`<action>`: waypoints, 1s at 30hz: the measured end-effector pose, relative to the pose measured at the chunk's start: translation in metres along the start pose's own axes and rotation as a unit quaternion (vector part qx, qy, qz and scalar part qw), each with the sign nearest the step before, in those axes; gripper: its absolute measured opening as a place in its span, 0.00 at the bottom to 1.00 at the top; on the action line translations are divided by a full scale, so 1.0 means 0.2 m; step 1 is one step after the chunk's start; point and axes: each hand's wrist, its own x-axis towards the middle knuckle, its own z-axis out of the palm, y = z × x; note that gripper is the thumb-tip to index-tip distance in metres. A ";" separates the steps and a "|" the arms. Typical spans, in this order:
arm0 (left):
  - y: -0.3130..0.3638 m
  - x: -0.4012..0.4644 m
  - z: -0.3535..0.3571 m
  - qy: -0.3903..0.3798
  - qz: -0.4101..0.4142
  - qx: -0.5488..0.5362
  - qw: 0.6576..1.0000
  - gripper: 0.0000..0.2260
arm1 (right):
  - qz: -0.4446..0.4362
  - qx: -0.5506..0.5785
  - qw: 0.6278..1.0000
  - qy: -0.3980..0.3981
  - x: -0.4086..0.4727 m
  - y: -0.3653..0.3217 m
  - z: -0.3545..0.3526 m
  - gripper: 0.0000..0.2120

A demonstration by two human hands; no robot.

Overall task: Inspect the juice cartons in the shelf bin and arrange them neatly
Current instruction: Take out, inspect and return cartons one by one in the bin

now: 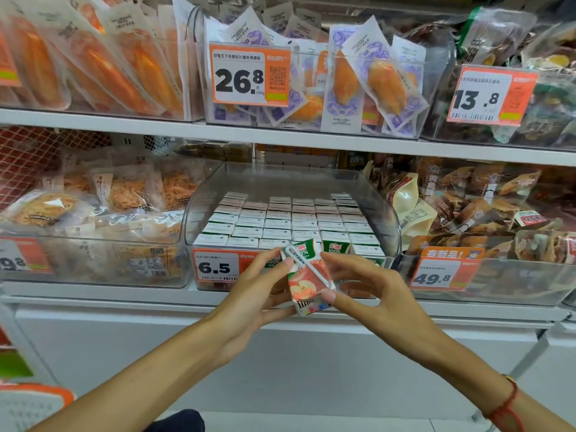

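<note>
One juice carton [307,280] is out of the clear shelf bin [199,207], held just in front of the bin's front edge and tilted, probably so its printed faces and taped straw can be checked. Left hand [252,294] and right hand [374,288] both have their grip pinched on it from opposite sides. Rows of cartons [290,222] stand upright inside the bin, packed edge to edge; a gap shows at the front row.

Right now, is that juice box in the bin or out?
Out. Both hands, left and right, hold the juice carton before the clear bin.
</note>
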 end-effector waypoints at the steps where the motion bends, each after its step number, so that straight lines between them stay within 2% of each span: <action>1: 0.00 0.00 0.00 -0.005 -0.017 -0.009 1.000 0.12 | 0.006 0.022 1.000 0.012 0.00 0.00 0.00 0.23; 5: 0.00 -0.01 0.00 -0.032 -0.071 0.002 0.997 0.19 | 0.049 0.110 0.991 0.064 0.02 0.00 0.01 0.16; 9: 0.00 0.00 -0.02 -0.032 -0.089 0.020 0.995 0.26 | 0.115 0.141 0.980 0.075 0.03 0.00 0.00 0.19; 15: -0.01 0.01 -0.02 -0.016 -0.093 0.021 0.995 0.20 | 0.151 0.164 0.974 0.050 0.03 0.02 0.00 0.16; 21: -0.01 0.01 0.00 0.035 0.005 0.051 0.998 0.16 | 0.186 0.224 0.955 -0.059 0.02 0.02 0.00 0.21; 26: -0.01 0.00 0.03 0.005 0.116 0.095 0.989 0.16 | 0.152 0.244 0.958 -0.003 0.02 0.03 0.02 0.21; 30: -0.01 -0.01 0.05 -0.011 0.162 0.106 0.981 0.16 | 0.136 0.242 0.960 0.026 0.03 0.03 0.03 0.19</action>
